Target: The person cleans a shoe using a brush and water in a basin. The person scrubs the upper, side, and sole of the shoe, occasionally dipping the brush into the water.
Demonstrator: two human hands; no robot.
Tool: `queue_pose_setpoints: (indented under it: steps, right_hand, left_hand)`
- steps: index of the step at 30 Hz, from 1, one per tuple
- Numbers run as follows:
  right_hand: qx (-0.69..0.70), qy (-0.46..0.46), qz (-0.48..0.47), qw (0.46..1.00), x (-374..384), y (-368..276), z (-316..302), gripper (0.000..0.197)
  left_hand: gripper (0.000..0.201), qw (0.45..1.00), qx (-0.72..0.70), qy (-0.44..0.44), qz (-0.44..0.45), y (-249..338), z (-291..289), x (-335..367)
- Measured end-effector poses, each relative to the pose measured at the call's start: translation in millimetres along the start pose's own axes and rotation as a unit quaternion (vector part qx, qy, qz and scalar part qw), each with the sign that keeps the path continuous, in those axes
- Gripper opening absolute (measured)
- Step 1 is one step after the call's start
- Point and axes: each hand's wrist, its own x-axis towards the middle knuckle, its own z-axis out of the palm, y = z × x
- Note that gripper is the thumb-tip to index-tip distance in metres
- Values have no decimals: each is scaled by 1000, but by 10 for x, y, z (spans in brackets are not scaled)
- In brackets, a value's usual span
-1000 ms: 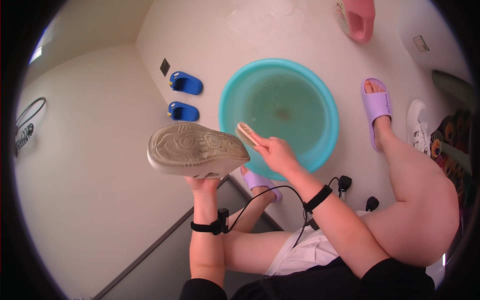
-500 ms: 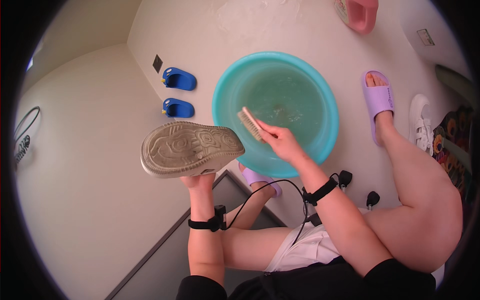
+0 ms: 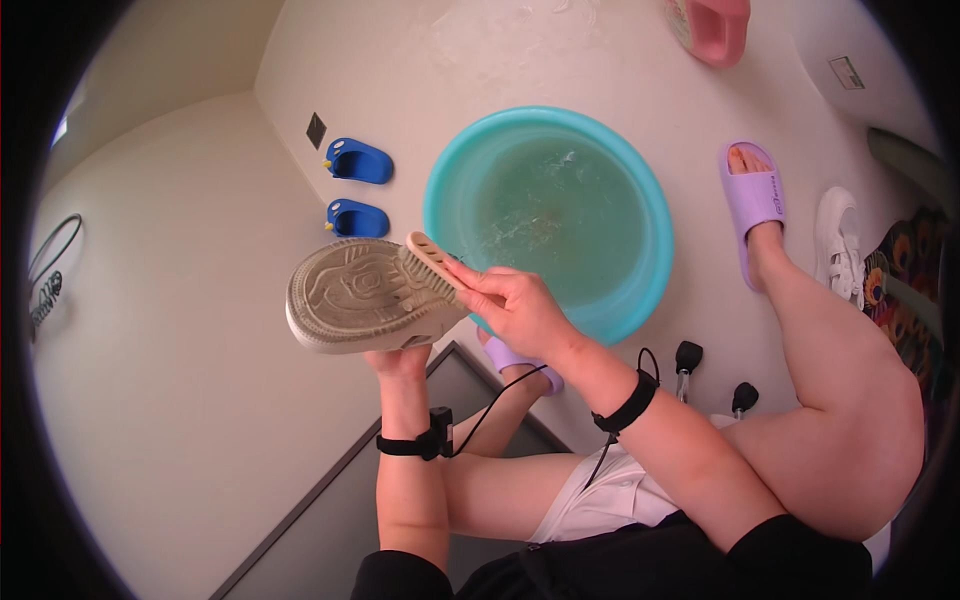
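Observation:
My left hand (image 3: 400,360) holds a shoe (image 3: 350,290) up from beneath, its patterned, greyish-brown sole facing up. The shoe hides most of that hand's fingers. A pale pink scrubbing brush (image 3: 432,266) is gripped by my right hand (image 3: 515,310), with its bristles against the sole near the shoe's right end. Behind both hands stands a round turquoise basin (image 3: 655,200) with cloudy water in it. The shoe's right end reaches the basin's near left rim in the picture.
Two small blue slippers (image 3: 360,162) lie left of the basin. A pink jug (image 3: 715,30) stands at the far right. A white shoe (image 3: 838,235) lies beyond my foot in a purple slide (image 3: 752,195). Black-capped stool legs (image 3: 688,357) show near my thigh.
My right hand has moved left with the brush, from over the basin's edge onto the shoe's sole. My left hand and the shoe have stayed nearly in place.

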Motion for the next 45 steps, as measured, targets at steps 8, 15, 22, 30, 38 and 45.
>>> queue_pose_setpoints:
  steps: [8, 15, 22, 30, 38, 45]
  right_hand:
    - [-59, 3, -44, 997, 62, -144, -60, 36]
    - [-128, -7, 37, 991, 17, -104, -100, 40]
    - [-50, 3, -48, 998, 53, -278, -16, 38]
    - [-86, 17, 25, 996, 15, -105, -93, 35]
    - [-23, -13, -105, 994, -23, -645, 96, 40]
    - [-126, 23, -3, 992, 2, -169, -139, 34]
  left_hand:
    - [56, 999, -5, 37, -13, -64, -29, -45]
    - [52, 999, -14, 47, -15, -55, -65, -48]
    - [52, 997, -54, 7, -45, -89, 51, -40]
    - [57, 997, -46, 45, -44, -118, 35, -63]
    - [56, 995, -51, -63, -52, -181, 29, -57]
    - [53, 995, -55, 51, -70, -190, 284, -23]
